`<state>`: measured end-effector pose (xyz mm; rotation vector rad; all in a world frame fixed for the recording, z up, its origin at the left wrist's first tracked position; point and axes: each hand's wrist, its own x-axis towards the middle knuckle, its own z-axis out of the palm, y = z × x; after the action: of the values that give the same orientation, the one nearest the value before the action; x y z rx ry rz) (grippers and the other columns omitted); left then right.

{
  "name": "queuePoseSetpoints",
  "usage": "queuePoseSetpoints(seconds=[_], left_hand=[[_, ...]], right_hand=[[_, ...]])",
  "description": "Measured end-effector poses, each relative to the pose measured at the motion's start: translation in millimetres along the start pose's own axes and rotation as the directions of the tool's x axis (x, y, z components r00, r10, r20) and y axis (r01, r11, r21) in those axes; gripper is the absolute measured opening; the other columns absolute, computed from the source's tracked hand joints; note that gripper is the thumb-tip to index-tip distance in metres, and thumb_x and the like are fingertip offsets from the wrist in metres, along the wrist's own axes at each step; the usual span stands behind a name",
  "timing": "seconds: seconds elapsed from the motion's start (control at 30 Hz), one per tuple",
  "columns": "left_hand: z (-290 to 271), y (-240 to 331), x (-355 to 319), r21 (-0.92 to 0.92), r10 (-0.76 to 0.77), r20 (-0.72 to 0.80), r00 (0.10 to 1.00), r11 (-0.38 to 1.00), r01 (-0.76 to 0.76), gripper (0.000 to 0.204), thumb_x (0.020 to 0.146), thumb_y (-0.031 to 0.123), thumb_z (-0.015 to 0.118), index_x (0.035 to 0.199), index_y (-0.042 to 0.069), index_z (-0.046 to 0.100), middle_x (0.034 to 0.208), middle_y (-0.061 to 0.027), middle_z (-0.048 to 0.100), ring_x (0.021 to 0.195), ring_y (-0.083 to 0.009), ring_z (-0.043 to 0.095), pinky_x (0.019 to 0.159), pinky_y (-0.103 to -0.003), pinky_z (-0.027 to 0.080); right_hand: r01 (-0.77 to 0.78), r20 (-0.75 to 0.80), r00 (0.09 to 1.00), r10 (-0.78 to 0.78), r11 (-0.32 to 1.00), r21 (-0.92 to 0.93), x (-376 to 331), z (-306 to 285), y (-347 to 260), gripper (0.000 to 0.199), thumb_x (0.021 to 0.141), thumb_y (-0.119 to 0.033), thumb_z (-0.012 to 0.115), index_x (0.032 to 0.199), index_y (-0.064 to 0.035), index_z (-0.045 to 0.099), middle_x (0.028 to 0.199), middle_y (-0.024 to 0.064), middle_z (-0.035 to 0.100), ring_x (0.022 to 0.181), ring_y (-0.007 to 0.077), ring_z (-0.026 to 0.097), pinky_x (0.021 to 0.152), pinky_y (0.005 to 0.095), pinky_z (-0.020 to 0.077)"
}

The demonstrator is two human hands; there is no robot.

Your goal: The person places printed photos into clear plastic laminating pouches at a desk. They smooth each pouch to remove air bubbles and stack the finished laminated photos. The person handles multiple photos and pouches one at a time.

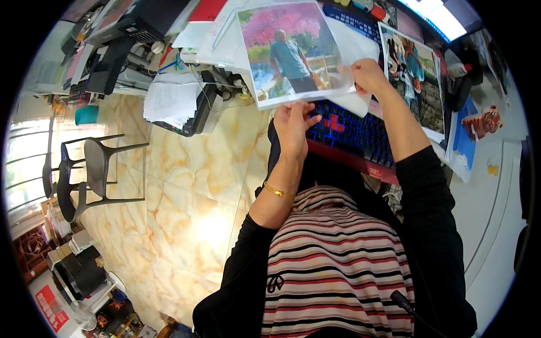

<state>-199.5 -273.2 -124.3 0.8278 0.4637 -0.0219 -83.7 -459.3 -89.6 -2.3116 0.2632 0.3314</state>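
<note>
A large photo print (pixel 293 53) of a person before pink blossom lies tilted above the desk, with a white and see-through sheet (pixel 358 104) behind and to the right of it. My left hand (pixel 293 127) grips the print's lower edge between thumb and fingers. On the right, my right hand (pixel 369 78) is closed in a pinch at the sheet's right edge. How many layers it pinches cannot be made out. Beneath the print and both hands sits a keyboard (pixel 360 138) with blue and red lit keys.
Right of my right forearm lies another photo print (pixel 425 84). A tiger figure (pixel 482 123) stands farther right, near a blue folder (pixel 465 138). At the upper right glows a monitor (pixel 437 17). Left are a printer with papers (pixel 172 101) and chairs (pixel 98 169).
</note>
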Motion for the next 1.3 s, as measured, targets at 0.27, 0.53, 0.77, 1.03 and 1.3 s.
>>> queuePoseSetpoints(seconds=[0.27,0.53,0.77,1.03,1.3], left_hand=[[6.1,6.8,-3.6,0.009,-0.046,-0.017,0.999,0.999,0.046,0.013,0.091,0.014,0.054,0.093,0.001,0.052,0.085,-0.0066,0.058,0.079,-0.0148,0.060,0.063,-0.031,0.057],[23.8,3.1,-23.3,-0.056,-0.087,0.031,0.996,0.995,0.089,0.018,0.091,0.015,0.055,0.096,-0.002,0.052,0.091,-0.0091,0.056,0.084,-0.0175,0.059,0.057,-0.029,0.056],[46.8,-32.3,-47.6,-0.099,-0.160,0.063,0.985,0.981,0.165,0.016,0.094,0.017,0.053,0.093,0.001,0.057,0.086,-0.0048,0.059,0.080,-0.0136,0.060,0.061,-0.032,0.057],[39.4,15.2,-53.3,0.571,-0.524,0.488,0.698,0.796,0.199,0.016,0.092,0.017,0.056,0.094,0.002,0.058,0.081,-0.0044,0.059,0.078,-0.0160,0.060,0.066,-0.029,0.053],[13.2,129.8,121.7,0.575,0.311,0.816,0.488,-0.340,-0.744,0.028,0.084,0.004,0.052,0.111,0.001,0.056,0.110,-0.0195,0.056,0.101,-0.0360,0.054,0.086,-0.041,0.047]], right_hand=[[0.050,-0.013,0.999,-0.050,0.998,-0.047,-1.1,-2.4,9.9,0.043,0.081,-0.043,0.067,0.071,-0.0012,0.065,0.051,0.0057,0.058,0.044,0.0147,0.056,0.046,0.0304,0.0457],[0.391,-0.321,0.874,-0.365,0.920,0.018,-3.2,-40.5,6.1,0.021,0.087,-0.020,0.056,0.093,-0.0008,0.062,0.085,0.0114,0.063,0.069,0.0212,0.062,0.061,0.0337,0.0501],[0.771,-0.050,0.512,-0.858,0.484,-0.414,31.6,6.7,-89.0,0.028,0.082,-0.005,0.052,0.108,-0.0088,0.061,0.110,0.0119,0.060,0.106,0.0286,0.055,0.093,0.0390,0.0409],[0.792,0.324,0.565,-0.759,0.387,-0.473,86.2,52.4,-134.9,0.045,0.077,-0.004,0.055,0.119,-0.0197,0.059,0.126,0.0041,0.052,0.116,0.0263,0.049,0.097,0.0442,0.0378],[0.827,0.408,0.525,-0.747,0.335,-0.452,83.8,48.1,-125.7,0.049,0.073,0.000,0.056,0.119,-0.0171,0.057,0.128,0.0056,0.051,0.117,0.0277,0.047,0.096,0.0420,0.0396]])
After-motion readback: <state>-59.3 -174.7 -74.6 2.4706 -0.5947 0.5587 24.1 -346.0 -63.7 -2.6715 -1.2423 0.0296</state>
